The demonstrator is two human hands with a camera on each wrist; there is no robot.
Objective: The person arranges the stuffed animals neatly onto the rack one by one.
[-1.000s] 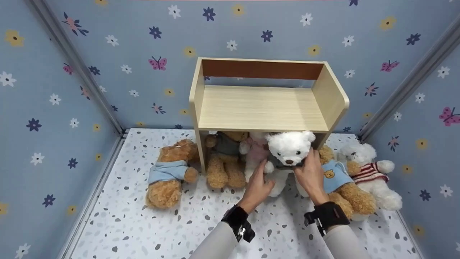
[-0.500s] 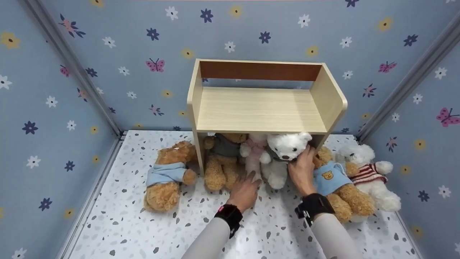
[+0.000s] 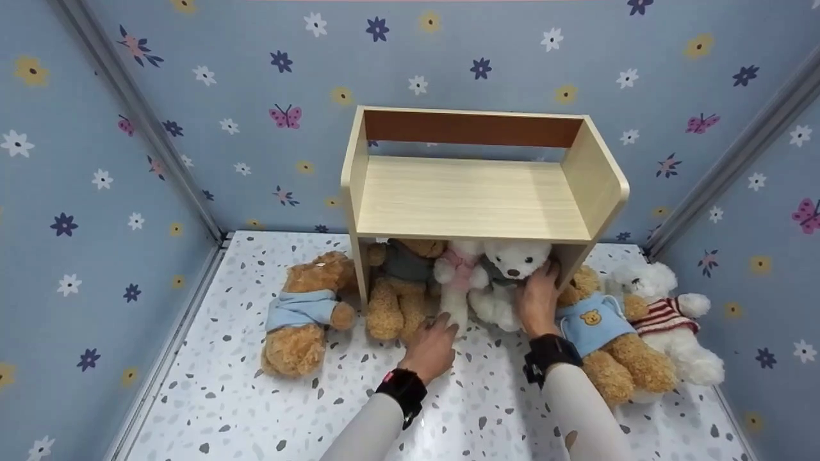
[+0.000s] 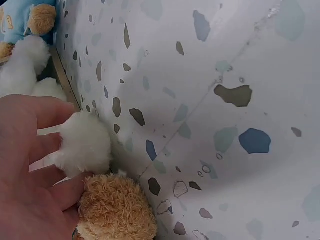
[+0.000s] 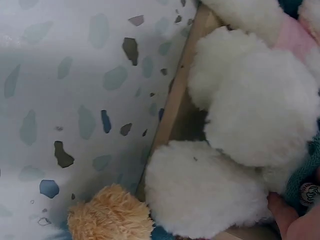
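At the right of the shelf's lower opening sits a white teddy bear (image 3: 516, 258) in a dark green knit top (image 5: 302, 172). My right hand (image 3: 538, 302) holds its side, thumb at the knit top; the other fingers are partly hidden. Beside it is a white plush toy in pink (image 3: 460, 270). My left hand (image 3: 430, 351) touches this toy's white foot (image 4: 86, 142) with bent fingertips, seen in the left wrist view. A brown teddy bear (image 3: 403, 278) in a dark grey top sits at the opening's left, its curly foot (image 4: 117, 207) next to my fingers.
The wooden shelf (image 3: 474, 198) stands against the flowered back wall (image 3: 410, 51). A brown bear in light blue (image 3: 301, 314) leans at its left. Right of it lie a tan bear in a blue hoodie (image 3: 599, 326) and a white bear in red stripes (image 3: 666, 320). The floor is speckled white (image 3: 256, 416).
The white teddy bear has gone back and down under the shelf board, my right hand moving with it. My left hand has left its side and come down-left to the pink-clad toy's foot.
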